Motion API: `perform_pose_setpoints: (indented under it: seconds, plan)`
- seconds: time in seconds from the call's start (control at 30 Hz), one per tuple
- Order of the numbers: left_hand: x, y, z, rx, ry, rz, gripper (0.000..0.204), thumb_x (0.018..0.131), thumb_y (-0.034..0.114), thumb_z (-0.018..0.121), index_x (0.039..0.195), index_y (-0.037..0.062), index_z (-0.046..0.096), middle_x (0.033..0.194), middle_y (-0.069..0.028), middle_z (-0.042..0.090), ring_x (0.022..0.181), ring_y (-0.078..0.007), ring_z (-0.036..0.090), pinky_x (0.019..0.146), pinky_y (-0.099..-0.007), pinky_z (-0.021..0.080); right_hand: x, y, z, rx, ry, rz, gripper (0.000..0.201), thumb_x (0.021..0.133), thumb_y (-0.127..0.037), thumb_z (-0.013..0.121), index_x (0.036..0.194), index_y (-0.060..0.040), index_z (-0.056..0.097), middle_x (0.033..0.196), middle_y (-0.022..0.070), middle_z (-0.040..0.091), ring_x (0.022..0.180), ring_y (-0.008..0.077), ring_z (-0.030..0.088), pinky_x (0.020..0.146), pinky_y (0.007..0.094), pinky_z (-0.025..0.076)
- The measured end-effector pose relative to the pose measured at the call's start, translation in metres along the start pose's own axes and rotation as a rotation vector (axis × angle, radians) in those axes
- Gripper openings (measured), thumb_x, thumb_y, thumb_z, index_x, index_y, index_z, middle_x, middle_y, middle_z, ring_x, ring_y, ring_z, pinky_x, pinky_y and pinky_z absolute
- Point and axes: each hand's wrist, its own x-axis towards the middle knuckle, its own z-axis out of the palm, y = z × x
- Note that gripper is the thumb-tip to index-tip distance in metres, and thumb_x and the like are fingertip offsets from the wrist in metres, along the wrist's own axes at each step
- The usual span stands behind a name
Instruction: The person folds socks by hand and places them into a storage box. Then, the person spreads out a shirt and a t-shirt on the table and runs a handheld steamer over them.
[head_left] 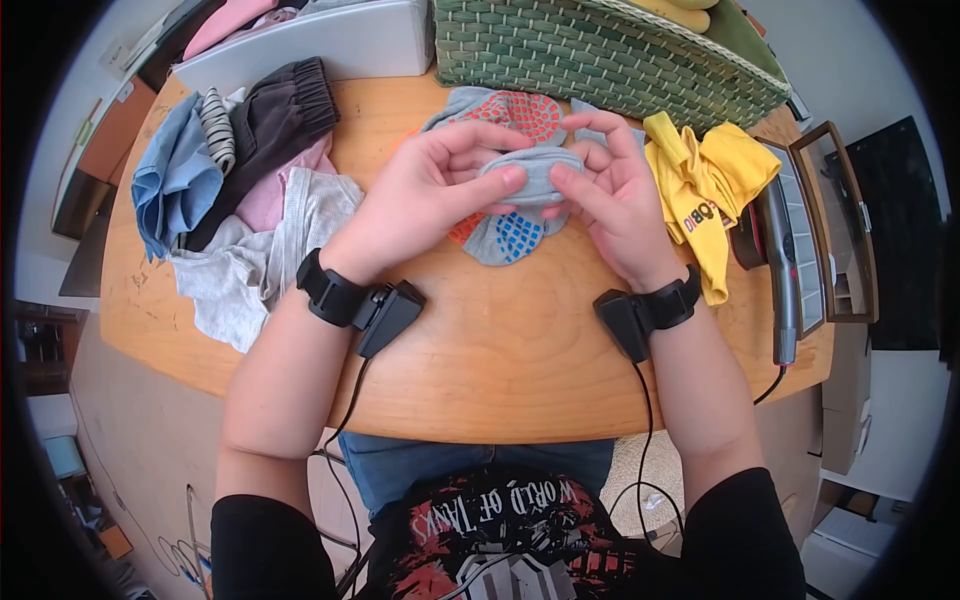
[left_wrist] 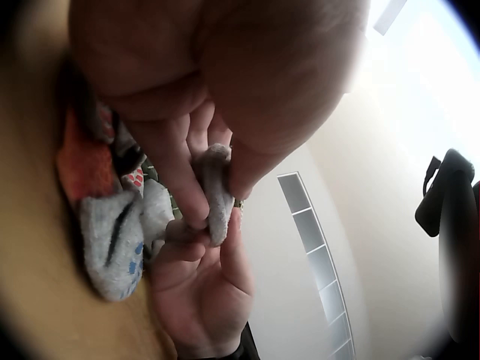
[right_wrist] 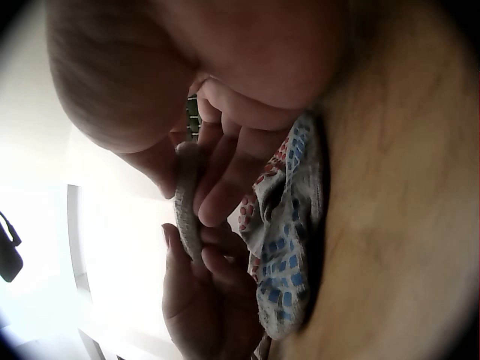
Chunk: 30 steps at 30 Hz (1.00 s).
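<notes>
A folded grey sock [head_left: 540, 172] is held up over the table between both hands. The left hand [head_left: 445, 178] pinches its left end, thumb on the near face and fingers behind. At the other end, the right hand [head_left: 622, 210] pinches it the same way. Seen edge-on in the left wrist view, the folded sock [left_wrist: 218, 196] makes a thin flat bundle. Beneath and behind the hands lie more grey socks, one with blue grip dots [head_left: 516, 240] and one with red grip dots [head_left: 532, 114]; the hands partly hide them.
Left on the wooden table [head_left: 480, 370] lies a clothes pile with dark trousers [head_left: 275, 125] and a light grey garment [head_left: 235, 280]. A white bin [head_left: 330, 45] and green woven basket [head_left: 600, 65] stand behind. Yellow clothing [head_left: 705, 185] and a corded grey appliance [head_left: 783, 270] are at right.
</notes>
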Motion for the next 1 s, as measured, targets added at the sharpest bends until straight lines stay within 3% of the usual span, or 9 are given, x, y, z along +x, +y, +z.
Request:
perform_pose_setpoints:
  seconds: [0.17,0.3,0.37,0.43,0.47,0.7,0.77,0.9,1.0]
  plan:
    - [0.0,-0.002,0.005,0.018,-0.032,0.19,0.044,0.091,0.0,0.073,0.132,-0.0022,0.058,0.121,-0.0087,0.069,0.109,-0.0142,0.067,0.095,-0.0277,0.055,0.002,0.002,-0.006,-0.027,0.006,-0.012,0.03,0.099,-0.011,0.067,0.125,-0.0028,0.057,0.11,0.0079,0.068,0.093,0.0122,0.068,0.074,0.0259,0.06]
    - [0.002,-0.002,0.001,0.036,-0.019,0.145,0.048,0.087,-0.006,0.075,0.132,-0.0027,0.058,0.127,-0.0106,0.067,0.112,-0.0159,0.066,0.098,-0.0294,0.054,0.001,0.001,0.004,0.003,0.011,-0.017,0.04,0.091,-0.002,0.074,0.126,-0.0019,0.056,0.114,0.008,0.068,0.102,0.0146,0.068,0.088,0.029,0.059]
    - [0.003,-0.005,0.0,0.053,0.021,0.182,0.046,0.088,0.0,0.077,0.13,-0.0039,0.06,0.114,-0.0103,0.072,0.1,-0.012,0.069,0.087,-0.026,0.057,0.001,0.002,0.005,-0.026,-0.008,-0.089,0.044,0.087,0.001,0.077,0.126,-0.0016,0.056,0.115,0.0081,0.068,0.106,0.0156,0.067,0.093,0.0302,0.058]
    - [0.0,0.0,0.001,0.077,0.0,0.147,0.046,0.088,-0.003,0.075,0.131,-0.0036,0.059,0.12,-0.0107,0.069,0.106,-0.0138,0.068,0.093,-0.0275,0.056,0.001,0.002,0.001,-0.076,-0.02,-0.065,0.048,0.082,0.007,0.079,0.124,-0.0009,0.057,0.117,0.0084,0.068,0.111,0.0168,0.066,0.1,0.0314,0.055]
    - [-0.001,0.001,0.001,0.101,-0.022,0.112,0.047,0.088,-0.005,0.074,0.132,-0.0033,0.058,0.127,-0.0112,0.067,0.112,-0.0156,0.066,0.099,-0.0291,0.054,0.001,0.003,0.0,-0.076,-0.02,-0.065,0.048,0.082,0.007,0.079,0.124,-0.0009,0.057,0.117,0.0084,0.068,0.111,0.0168,0.066,0.1,0.0314,0.055]
    - [0.002,-0.007,-0.003,0.14,0.022,0.115,0.038,0.09,-0.003,0.073,0.126,-0.0041,0.062,0.124,-0.0108,0.067,0.109,-0.0133,0.067,0.096,-0.027,0.055,0.0,0.001,0.0,-0.101,0.015,-0.027,0.036,0.086,0.005,0.076,0.118,0.0003,0.06,0.117,0.0099,0.069,0.109,0.0156,0.067,0.096,0.0296,0.056]
    - [0.003,-0.011,-0.003,0.112,0.048,0.192,0.034,0.09,0.002,0.076,0.121,-0.0051,0.065,0.107,-0.0082,0.073,0.095,-0.0104,0.07,0.083,-0.0243,0.058,-0.001,0.0,-0.002,-0.113,0.02,-0.032,0.033,0.087,0.005,0.076,0.116,0.0006,0.061,0.115,0.0101,0.07,0.107,0.0153,0.068,0.095,0.0291,0.057]
    - [0.001,-0.007,-0.004,0.113,0.04,0.126,0.034,0.089,0.002,0.076,0.121,-0.005,0.065,0.106,-0.0078,0.073,0.095,-0.0107,0.07,0.084,-0.025,0.058,-0.001,0.0,-0.005,-0.133,0.036,-0.036,0.03,0.088,0.005,0.075,0.114,0.0013,0.061,0.111,0.0114,0.071,0.098,0.0146,0.07,0.086,0.0284,0.059]
    - [0.004,-0.009,0.003,0.085,0.043,0.215,0.036,0.089,0.001,0.076,0.122,-0.005,0.064,0.106,-0.0083,0.073,0.094,-0.0109,0.07,0.084,-0.0251,0.058,-0.003,-0.003,-0.007,-0.096,0.043,0.021,0.03,0.088,0.004,0.075,0.114,0.0016,0.061,0.109,0.0118,0.072,0.094,0.0143,0.071,0.082,0.0282,0.061]
